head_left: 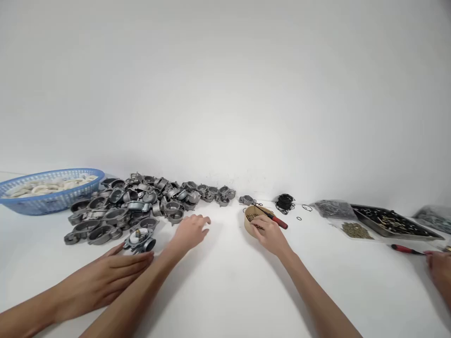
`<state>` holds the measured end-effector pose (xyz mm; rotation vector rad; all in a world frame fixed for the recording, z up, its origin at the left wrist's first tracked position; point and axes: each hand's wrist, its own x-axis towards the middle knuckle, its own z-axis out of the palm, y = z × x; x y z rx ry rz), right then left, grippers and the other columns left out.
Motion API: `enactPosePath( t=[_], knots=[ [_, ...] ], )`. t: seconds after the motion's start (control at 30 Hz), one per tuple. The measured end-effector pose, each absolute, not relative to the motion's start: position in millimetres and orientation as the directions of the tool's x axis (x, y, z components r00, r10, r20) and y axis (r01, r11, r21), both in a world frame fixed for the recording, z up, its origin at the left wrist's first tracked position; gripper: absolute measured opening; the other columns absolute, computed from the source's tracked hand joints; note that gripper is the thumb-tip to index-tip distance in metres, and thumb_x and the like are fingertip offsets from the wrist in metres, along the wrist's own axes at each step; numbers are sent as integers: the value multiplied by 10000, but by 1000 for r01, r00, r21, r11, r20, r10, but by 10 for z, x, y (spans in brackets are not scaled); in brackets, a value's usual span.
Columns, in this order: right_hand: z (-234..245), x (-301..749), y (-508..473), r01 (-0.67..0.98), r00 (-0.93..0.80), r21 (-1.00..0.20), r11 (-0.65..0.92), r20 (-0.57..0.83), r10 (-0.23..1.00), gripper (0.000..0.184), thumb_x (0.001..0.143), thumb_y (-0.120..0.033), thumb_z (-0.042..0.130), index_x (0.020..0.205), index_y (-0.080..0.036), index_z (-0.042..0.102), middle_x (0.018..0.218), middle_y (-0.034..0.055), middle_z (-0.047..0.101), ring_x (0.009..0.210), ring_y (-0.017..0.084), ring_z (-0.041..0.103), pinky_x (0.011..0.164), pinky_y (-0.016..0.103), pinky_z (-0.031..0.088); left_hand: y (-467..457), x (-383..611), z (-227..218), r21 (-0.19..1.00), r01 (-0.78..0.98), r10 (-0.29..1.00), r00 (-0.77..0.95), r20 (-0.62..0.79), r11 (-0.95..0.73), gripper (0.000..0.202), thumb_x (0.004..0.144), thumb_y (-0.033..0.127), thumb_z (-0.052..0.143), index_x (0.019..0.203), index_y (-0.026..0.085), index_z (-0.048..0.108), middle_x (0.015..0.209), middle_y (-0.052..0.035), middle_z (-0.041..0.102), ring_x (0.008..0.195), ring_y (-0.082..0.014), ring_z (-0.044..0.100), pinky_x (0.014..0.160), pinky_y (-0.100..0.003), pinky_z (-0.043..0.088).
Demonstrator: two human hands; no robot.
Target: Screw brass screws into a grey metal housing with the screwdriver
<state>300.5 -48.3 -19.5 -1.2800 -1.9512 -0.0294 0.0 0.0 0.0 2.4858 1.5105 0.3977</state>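
Note:
My left hand [190, 231] lies flat on the white table, fingers apart, holding nothing, just in front of a heap of grey cast metal housings [141, 204]. My right hand [270, 234] reaches to a small round brown bowl [248, 226] of little brass screws, its fingertips at the bowl's near rim. Whether they pinch a screw is hidden. A red-handled screwdriver [276, 219] rests across the bowl, just beyond my fingers.
Another person's hand [105, 277] comes from the left, touching an assembled housing [140, 239]. A second person's hand [440, 270] shows at the right edge near a red-handled tool [405, 249]. Blue basket [49, 202] of white rings, black O-rings [284, 203], dark parts tray [391, 220].

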Motion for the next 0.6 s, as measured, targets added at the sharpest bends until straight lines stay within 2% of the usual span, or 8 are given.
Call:
enactPosePath(
  t=[0.07, 0.13, 0.17, 0.2, 0.3, 0.37, 0.47, 0.6],
  knots=[
    [-200, 3022, -485, 787, -178, -376, 489, 621, 763, 193, 911, -222, 544, 908, -237, 736, 1024, 76, 717, 950, 253, 682, 870, 411, 538, -2, -186, 125, 283, 892, 935, 322, 148, -352, 344, 877, 264, 579, 1209, 215, 654, 1262, -136, 638, 1242, -378, 510, 1068, -560, 333],
    [-207, 3035, -479, 789, -169, -374, 487, 630, 758, 197, 918, -217, 533, 923, -236, 729, 1039, 79, 714, 967, 251, 676, 870, 406, 537, -21, -503, 249, 279, 927, 964, 216, 154, -252, 472, 824, 303, 641, 1287, 211, 614, 1316, -165, 602, 1277, -440, 473, 1046, -637, 325],
    [-211, 3035, -471, 790, -162, -375, 485, 635, 755, 199, 923, -217, 527, 933, -234, 725, 1044, 82, 712, 973, 250, 673, 868, 403, 538, -39, -698, 295, 289, 937, 976, 161, 143, -197, 547, 802, 364, 660, 1328, 235, 585, 1330, -156, 596, 1263, -446, 488, 1006, -624, 379],
    [-212, 3028, -456, 790, -155, -376, 484, 641, 752, 200, 927, -219, 522, 943, -233, 721, 1044, 86, 712, 974, 249, 671, 863, 399, 539, -61, -902, 324, 331, 935, 991, 110, 71, -127, 632, 773, 449, 680, 1366, 275, 550, 1344, -130, 591, 1235, -425, 522, 959, -564, 449],
    [-192, 2969, -363, 793, -132, -383, 474, 651, 747, 197, 932, -223, 511, 955, -231, 706, 1024, 91, 716, 971, 254, 667, 848, 400, 536, -161, -1431, 288, 436, 898, 995, -25, -96, 65, 894, 693, 668, 694, 1448, 252, 457, 1401, -167, 536, 1176, -400, 572, 871, -468, 514],
    [-160, 2902, -241, 800, -124, -386, 459, 643, 756, 197, 934, -233, 505, 955, -233, 701, 1012, 86, 722, 979, 260, 664, 864, 414, 525, -240, -1613, 192, 470, 876, 988, -39, -150, 106, 899, 677, 699, 695, 1429, 259, 474, 1360, -161, 569, 1160, -383, 586, 872, -438, 514],
    [-100, 2783, 68, 816, -140, -386, 430, 591, 795, 201, 926, -263, 524, 1028, -246, 696, 1037, 60, 729, 953, 238, 674, 875, 394, 517, -327, -1630, 66, 489, 867, 994, -63, -95, 101, 791, 686, 662, 688, 1357, 271, 540, 1324, -136, 594, 1150, -383, 586, 836, -412, 517],
    [-45, 2607, 682, 857, -127, -378, 350, 503, 855, 294, 860, -289, 627, 1148, -249, 669, 967, 53, 738, 864, 213, 684, 752, 308, 509, -377, -1481, 55, 484, 873, 998, -37, -51, 58, 672, 714, 558, 669, 1314, 272, 570, 1265, -124, 615, 1115, -359, 590, 799, -375, 508]
  ],
)
